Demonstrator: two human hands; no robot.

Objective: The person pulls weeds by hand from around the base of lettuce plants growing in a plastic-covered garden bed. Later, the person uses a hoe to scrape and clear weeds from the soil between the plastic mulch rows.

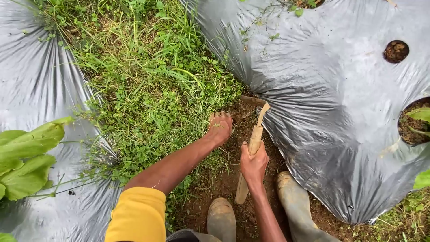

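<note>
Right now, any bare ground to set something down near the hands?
Bare soil lies between the grass and the right plastic sheet, but boots, left hand and right hand gripping the wooden handle crowd it. The sheet between its planting holes is open.

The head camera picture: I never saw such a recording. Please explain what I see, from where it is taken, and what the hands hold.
A camera on a person's head looks down at their own arms and boots. There is no machine. The person stands in a grass strip between two beds covered with grey plastic sheet; the sheet has holes showing soil. The right hand grips the wooden handle of a hoe, whose blade is in the dirt. The left hand presses into the grass. Big green leaves lie at left.
</note>
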